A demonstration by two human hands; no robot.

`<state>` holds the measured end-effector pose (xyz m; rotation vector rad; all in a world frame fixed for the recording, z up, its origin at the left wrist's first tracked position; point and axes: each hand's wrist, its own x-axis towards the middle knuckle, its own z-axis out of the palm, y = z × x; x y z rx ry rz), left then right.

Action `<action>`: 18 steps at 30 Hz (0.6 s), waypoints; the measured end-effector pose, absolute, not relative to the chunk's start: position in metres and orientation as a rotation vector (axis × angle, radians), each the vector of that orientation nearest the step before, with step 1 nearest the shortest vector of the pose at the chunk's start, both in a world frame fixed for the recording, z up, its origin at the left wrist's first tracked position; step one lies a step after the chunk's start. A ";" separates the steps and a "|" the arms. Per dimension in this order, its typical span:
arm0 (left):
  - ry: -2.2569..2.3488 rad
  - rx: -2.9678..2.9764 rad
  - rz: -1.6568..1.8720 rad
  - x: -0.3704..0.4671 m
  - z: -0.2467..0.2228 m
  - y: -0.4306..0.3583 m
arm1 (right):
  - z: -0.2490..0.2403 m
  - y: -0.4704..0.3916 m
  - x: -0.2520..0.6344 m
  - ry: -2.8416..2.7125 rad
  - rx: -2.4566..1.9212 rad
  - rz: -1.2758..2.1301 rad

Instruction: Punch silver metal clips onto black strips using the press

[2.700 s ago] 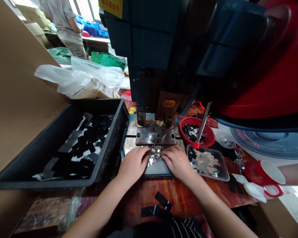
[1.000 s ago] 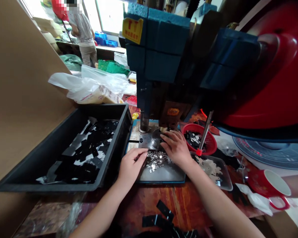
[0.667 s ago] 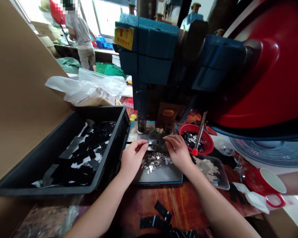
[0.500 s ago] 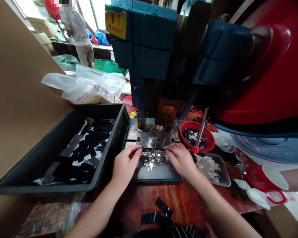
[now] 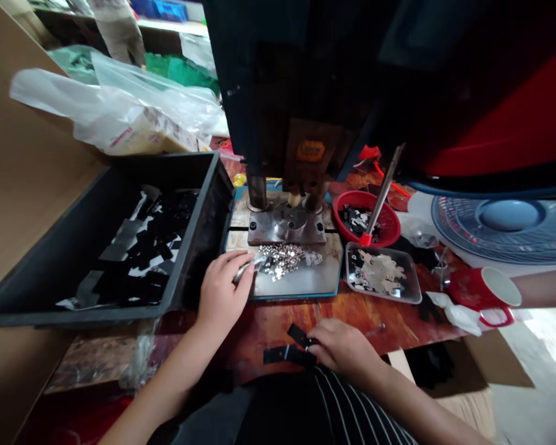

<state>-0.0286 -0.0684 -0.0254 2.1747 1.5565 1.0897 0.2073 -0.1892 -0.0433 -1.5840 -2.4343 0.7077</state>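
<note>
My left hand point(image 5: 225, 290) is closed on a slim silvery tool point(image 5: 249, 267), tweezers by the look of it, with its tip at the left edge of a pile of small shiny metal parts point(image 5: 282, 262). The pile lies on the metal plate point(image 5: 312, 284) in front of the press die point(image 5: 288, 225). Close to the table's front edge, my right hand point(image 5: 340, 346) pinches the end of a black strip point(image 5: 300, 335). Another black strip point(image 5: 278, 354) lies beside it on the wood, one end near my fingertips.
On the left stands a deep black bin point(image 5: 194, 235) with black and grey pieces. To the right are a red bowl point(image 5: 396, 232), a clear tray point(image 5: 414, 287) of flat metal pieces and a red mug point(image 5: 467, 287). The press point(image 5: 301, 80) towers over the middle.
My left hand has taken hold of the silvery tool. My right hand has left the pile and come back to the black strips. The view has tilted down.
</note>
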 end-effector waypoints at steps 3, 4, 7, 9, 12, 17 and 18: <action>1.444 2.199 1.021 -0.033 -0.023 -0.092 | -0.061 -0.203 0.201 -2.385 -1.777 0.584; 1.381 2.223 0.947 -0.034 -0.023 -0.101 | -0.063 -0.205 0.198 -2.370 -1.826 0.525; 1.111 2.304 0.582 -0.033 -0.031 -0.127 | -0.063 -0.207 0.192 -2.344 -1.912 0.367; 1.009 2.322 0.373 -0.027 -0.041 -0.139 | -0.061 -0.206 0.191 -2.323 -1.936 0.312; 1.044 2.335 0.282 -0.014 -0.055 -0.147 | -0.059 -0.203 0.192 -2.265 -1.960 0.280; 1.150 2.361 0.252 0.009 -0.061 -0.141 | -0.063 -0.197 0.191 -2.183 -1.970 0.339; 1.151 2.370 0.240 0.011 -0.061 -0.140 | -0.064 -0.196 0.190 -2.174 -1.962 0.357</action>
